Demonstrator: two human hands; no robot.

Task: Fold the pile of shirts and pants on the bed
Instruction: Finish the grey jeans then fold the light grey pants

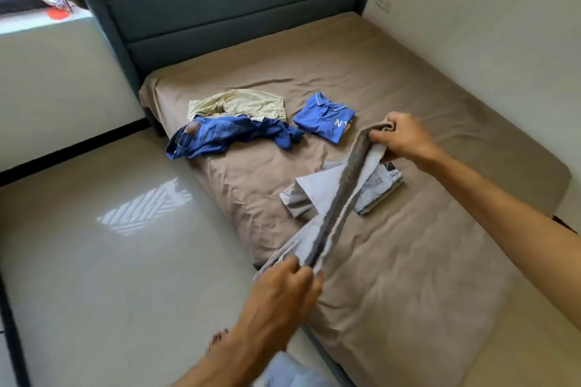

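My left hand [287, 276] and right hand [401, 135] pinch a stretched grey garment [344, 185] above the tan-sheeted bed [408, 261], near its left edge beside the glossy tiled floor [110, 261].

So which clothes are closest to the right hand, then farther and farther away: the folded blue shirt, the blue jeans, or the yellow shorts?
From the right hand:
1. Folded blue shirt, just left of it.
2. Blue jeans, crumpled farther left.
3. Yellow shorts, behind the jeans, nearly as close.
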